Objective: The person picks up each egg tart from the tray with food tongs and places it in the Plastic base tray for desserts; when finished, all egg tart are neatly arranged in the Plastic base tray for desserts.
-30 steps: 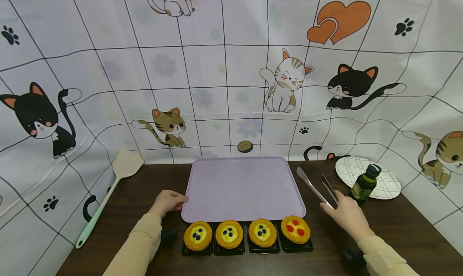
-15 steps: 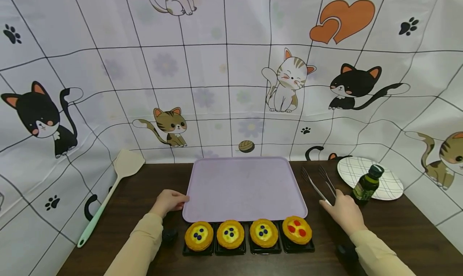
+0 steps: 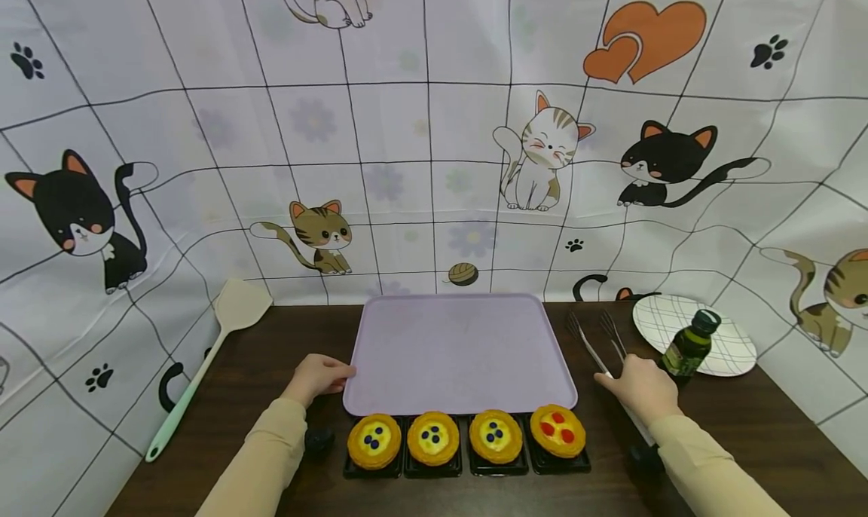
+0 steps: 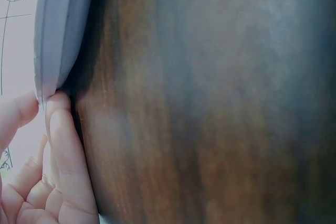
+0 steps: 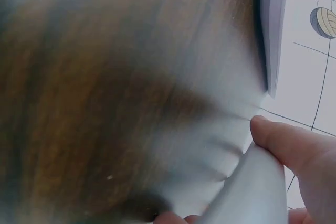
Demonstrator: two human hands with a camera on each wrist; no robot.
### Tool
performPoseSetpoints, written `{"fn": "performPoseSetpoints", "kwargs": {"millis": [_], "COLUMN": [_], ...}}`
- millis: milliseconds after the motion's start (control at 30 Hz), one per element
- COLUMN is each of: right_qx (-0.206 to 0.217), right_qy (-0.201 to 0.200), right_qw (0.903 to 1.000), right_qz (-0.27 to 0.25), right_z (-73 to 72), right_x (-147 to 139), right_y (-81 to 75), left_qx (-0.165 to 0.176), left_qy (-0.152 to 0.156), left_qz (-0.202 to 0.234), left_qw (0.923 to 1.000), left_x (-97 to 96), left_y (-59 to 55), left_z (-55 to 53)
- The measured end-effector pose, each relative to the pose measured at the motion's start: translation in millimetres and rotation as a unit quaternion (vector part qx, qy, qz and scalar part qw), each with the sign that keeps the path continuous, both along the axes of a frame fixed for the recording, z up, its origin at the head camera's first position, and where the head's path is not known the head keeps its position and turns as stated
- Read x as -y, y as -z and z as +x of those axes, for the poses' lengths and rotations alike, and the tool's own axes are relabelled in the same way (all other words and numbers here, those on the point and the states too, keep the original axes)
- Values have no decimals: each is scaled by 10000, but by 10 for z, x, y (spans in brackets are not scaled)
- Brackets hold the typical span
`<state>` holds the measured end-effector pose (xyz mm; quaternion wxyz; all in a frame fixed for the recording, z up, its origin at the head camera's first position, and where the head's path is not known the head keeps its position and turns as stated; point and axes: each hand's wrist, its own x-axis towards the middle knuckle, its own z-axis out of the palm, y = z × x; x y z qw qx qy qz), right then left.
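My left hand pinches the left rim of a pale lilac tray, thumb on one side and fingers on the other in the left wrist view. The tray lies on the dark wooden table. My right hand holds a pair of metal tongs, their two tips spread and pointing toward the wall, low over the table. In the right wrist view, the thumb lies along the silvery tongs handle with fingertips on its other side. Several egg tarts in black holders line the tray's front edge.
A green-capped dark bottle stands right of the right hand, before a white checked plate. A spatula with a mint handle leans at the left. A cat-patterned sheet covers the wall behind.
My right hand has shifted slightly forward along the tongs, whose handle end now shows behind the hand. The left hand, tray and tarts keep their places; the view has shifted slightly.
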<state>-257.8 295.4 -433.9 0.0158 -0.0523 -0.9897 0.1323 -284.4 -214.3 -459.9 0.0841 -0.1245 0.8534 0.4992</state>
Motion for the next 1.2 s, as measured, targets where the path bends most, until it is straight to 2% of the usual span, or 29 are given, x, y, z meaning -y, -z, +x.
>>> {"fn": "performPoseSetpoints", "kwargs": {"millis": [700,1067,1200], "right_qx": [293,267,164], "right_qy": [181,117,-23], "right_qw": [9993,9993,9993], "right_qz": [162,213,327], "right_z": [-57,-70,-91], "right_x": [58,68,88], "right_y": [-8,-10,-22], "left_qx": [-31,-11,-53], "left_qy": [44,5,-31], "left_qz": [32,-21,-45], "left_qw": [10000,10000,10000], "left_x": [-50,-37,-4], "left_y": [0,19,31], "left_z": [-36,-33,-19]}}
